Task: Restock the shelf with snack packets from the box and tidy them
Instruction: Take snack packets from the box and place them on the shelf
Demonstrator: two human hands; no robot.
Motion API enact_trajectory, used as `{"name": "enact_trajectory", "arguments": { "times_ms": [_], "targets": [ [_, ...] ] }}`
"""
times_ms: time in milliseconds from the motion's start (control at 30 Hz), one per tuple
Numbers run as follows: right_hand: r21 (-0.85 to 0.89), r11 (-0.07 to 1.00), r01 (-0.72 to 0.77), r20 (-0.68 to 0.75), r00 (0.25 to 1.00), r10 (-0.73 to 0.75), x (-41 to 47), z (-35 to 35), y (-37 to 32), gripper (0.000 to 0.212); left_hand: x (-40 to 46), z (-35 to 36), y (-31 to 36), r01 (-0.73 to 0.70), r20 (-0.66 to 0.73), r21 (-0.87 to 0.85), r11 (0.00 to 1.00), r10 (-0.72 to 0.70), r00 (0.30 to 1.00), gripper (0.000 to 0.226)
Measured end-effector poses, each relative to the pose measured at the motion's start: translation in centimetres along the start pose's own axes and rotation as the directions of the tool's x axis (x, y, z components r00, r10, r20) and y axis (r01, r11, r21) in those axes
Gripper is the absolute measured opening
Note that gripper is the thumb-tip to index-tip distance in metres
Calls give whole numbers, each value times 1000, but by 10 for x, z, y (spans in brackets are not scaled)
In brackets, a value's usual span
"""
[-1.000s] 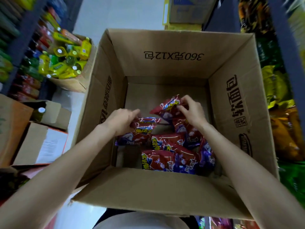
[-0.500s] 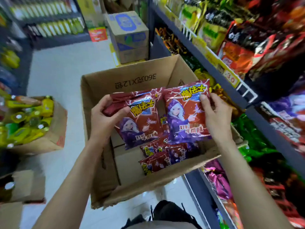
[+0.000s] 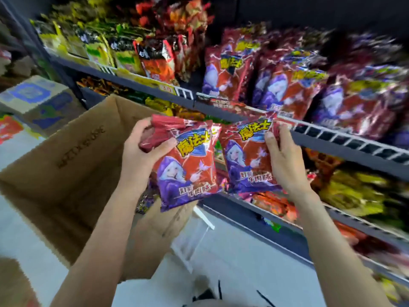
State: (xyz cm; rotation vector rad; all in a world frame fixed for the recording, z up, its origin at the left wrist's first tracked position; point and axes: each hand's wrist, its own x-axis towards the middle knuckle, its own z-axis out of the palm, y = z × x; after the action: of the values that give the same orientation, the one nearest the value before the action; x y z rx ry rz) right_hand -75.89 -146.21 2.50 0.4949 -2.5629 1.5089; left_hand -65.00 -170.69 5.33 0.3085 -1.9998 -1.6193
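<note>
- The left hand (image 3: 141,151) grips a red and purple snack packet (image 3: 188,165) by its upper left corner, thumb across the front and fingers curled behind; the crumpled red edge of what looks like a second packet shows inside the same grip.
- The right hand (image 3: 285,160) holds a matching packet (image 3: 245,156) by its right side, thumb on the front and fingers wrapped round the edge.
- The two hands are apart, each clamped on its own load, and the two packets sit side by side with their inner edges just touching or overlapping slightly.
- Both packets face the camera upright, in front of the shelf rail (image 3: 332,138) and above the near corner of the box.
- The cardboard box (image 3: 66,165) stands open to the left and below the hands, near the shelving; a little purple wrapper shows inside it below the left wrist.
- On the shelf directly behind the hands stands a row of the same red and purple packets (image 3: 287,85), upright and leaning a little, though blurred.
- Further left on that shelf are green, yellow and orange snack bags (image 3: 124,52).
- The lower shelf holds yellow and green bags (image 3: 358,191).
- A second printed carton (image 3: 37,100) sits on the floor beyond the box.
</note>
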Motion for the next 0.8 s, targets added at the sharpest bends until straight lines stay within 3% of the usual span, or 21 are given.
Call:
{"name": "enact_trajectory", "arguments": {
  "times_ms": [133,333,567,667,800],
  "targets": [
    [-191,981,-18,-89,996,2,-43,-69,47,25,-30,73,6,5,150,17,1000,-7,989,44],
    [-274,958,-81,-205,978,24,-104,-199,106,32,-86,193,23,48,299,-60,997,-28,954,47],
    [-159,981,-115,-406,913,41,-161,-354,150,28,-146,331,60,164,376,-211,964,-74,924,35],
    [-218,967,-134,-427,904,30,-171,-409,165,13,-165,386,76,185,404,-237,954,-76,912,30],
    [-233,963,-139,-492,871,7,-157,-464,178,15,-173,446,98,149,434,-230,962,-35,900,22]
  ]
}}
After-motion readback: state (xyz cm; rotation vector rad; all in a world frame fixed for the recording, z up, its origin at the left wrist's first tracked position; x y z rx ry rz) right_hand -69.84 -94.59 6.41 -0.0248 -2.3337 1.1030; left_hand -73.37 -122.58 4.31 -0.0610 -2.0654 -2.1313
